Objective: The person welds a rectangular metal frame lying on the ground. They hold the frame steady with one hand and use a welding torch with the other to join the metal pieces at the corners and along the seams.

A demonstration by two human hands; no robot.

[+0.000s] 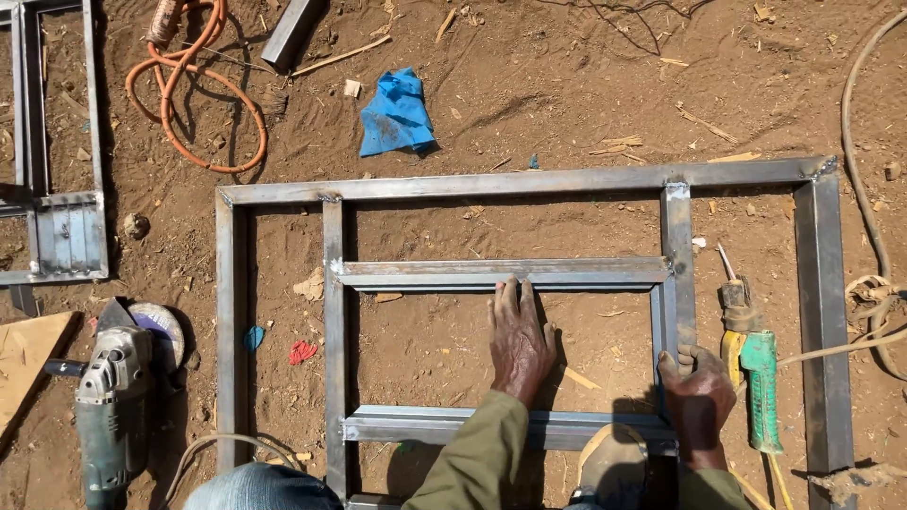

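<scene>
Hands steady a welded steel frame (510, 181) on bare dirt.
Left hand (518, 338) lies flat, open, fingertips touching the inner crossbar (501, 273); right hand (697, 397) grips the upright (676, 283), electrode holder (756, 378) just beyond, angle grinder (113, 397) well apart.

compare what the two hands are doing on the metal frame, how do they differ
The left hand lies flat, fingers straight, fingertips touching the upper inner crossbar. The right hand is curled, gripping the right inner upright. The left hand sits mostly over bare soil inside the opening; the right hand sits at the frame's corner, beside the green electrode holder. Both touch the same welded steel frame.
</scene>
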